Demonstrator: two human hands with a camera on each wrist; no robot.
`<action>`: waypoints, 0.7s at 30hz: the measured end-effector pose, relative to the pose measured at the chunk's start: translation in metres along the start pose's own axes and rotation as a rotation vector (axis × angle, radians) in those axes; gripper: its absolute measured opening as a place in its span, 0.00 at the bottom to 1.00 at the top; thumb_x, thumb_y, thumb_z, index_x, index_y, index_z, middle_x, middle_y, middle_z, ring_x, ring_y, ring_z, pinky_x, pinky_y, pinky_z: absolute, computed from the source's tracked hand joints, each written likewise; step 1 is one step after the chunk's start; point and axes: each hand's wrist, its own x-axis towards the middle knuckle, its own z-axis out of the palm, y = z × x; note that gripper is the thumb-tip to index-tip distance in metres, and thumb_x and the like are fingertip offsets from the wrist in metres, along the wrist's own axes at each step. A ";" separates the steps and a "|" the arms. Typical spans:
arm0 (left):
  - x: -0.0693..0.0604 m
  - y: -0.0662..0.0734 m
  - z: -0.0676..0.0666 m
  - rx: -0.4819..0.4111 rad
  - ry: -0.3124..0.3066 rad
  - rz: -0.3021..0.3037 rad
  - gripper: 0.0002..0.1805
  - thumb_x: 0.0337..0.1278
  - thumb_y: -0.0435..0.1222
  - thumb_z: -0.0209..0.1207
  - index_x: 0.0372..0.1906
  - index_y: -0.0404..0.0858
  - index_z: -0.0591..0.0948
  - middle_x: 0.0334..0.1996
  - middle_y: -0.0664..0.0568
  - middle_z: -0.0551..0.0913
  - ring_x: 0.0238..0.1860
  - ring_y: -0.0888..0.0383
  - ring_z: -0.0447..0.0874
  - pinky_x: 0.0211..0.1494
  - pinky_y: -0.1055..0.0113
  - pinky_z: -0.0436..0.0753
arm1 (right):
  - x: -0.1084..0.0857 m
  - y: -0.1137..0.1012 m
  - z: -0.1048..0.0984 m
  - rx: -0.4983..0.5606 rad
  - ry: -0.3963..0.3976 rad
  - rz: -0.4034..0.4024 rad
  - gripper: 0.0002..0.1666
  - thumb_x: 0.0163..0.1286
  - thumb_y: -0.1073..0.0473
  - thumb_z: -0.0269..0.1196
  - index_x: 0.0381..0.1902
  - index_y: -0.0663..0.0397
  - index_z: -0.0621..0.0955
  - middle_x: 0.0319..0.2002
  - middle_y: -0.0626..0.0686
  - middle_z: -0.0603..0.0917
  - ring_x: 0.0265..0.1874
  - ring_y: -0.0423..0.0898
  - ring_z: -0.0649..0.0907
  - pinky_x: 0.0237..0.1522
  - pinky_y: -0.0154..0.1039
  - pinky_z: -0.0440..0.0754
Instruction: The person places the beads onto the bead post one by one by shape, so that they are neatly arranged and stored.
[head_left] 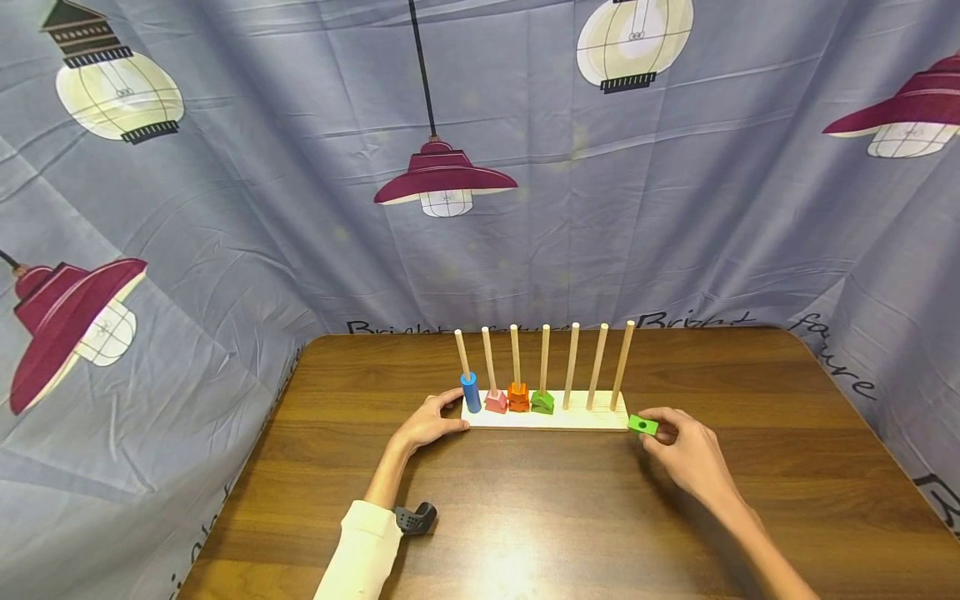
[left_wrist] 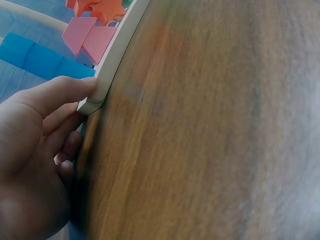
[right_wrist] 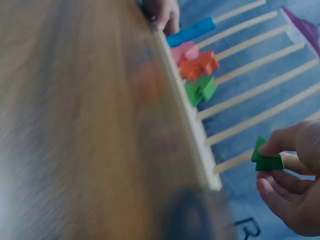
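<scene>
A pale wooden pegboard (head_left: 555, 421) with a row of upright pegs stands on the table. My left hand (head_left: 427, 423) grips its left end, the thumb (left_wrist: 80, 90) along the front edge. Blue cylinders (head_left: 470, 393) are stacked on the leftmost peg. To their right, pink trapezoid blocks (head_left: 495, 402), orange star-like blocks (head_left: 518, 398) and green angular blocks (head_left: 542, 402) sit on the following pegs. Just off the board's right end, my right hand (head_left: 690, 454) pinches a green block (head_left: 643, 425) with a hole in it. Whether that is one piece or two, I cannot tell.
Three bare pegs (head_left: 597, 367) rise at the board's right side. The brown wooden table (head_left: 525, 500) reaches back to a grey-blue curtain (head_left: 525, 267) printed with lamps. A dark band (head_left: 416, 518) sits at the left wrist.
</scene>
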 end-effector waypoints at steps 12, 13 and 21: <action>0.001 -0.001 -0.001 0.007 -0.002 0.000 0.39 0.53 0.38 0.70 0.71 0.37 0.71 0.60 0.38 0.72 0.63 0.42 0.65 0.65 0.41 0.65 | 0.041 -0.064 0.003 0.141 0.073 -0.128 0.17 0.59 0.71 0.67 0.47 0.58 0.82 0.41 0.53 0.84 0.40 0.50 0.83 0.42 0.35 0.81; 0.001 -0.001 -0.001 0.007 -0.001 0.000 0.39 0.53 0.38 0.70 0.71 0.37 0.71 0.60 0.38 0.72 0.63 0.42 0.65 0.65 0.42 0.65 | 0.045 -0.070 0.003 0.145 0.075 -0.149 0.17 0.58 0.71 0.67 0.47 0.58 0.83 0.41 0.52 0.84 0.39 0.49 0.82 0.42 0.36 0.81; 0.001 -0.001 0.001 0.000 0.006 -0.009 0.38 0.53 0.37 0.70 0.71 0.36 0.72 0.60 0.37 0.71 0.63 0.41 0.65 0.65 0.42 0.64 | 0.072 -0.116 0.004 0.229 0.135 -0.288 0.19 0.57 0.73 0.69 0.47 0.58 0.85 0.43 0.53 0.85 0.39 0.47 0.83 0.43 0.30 0.78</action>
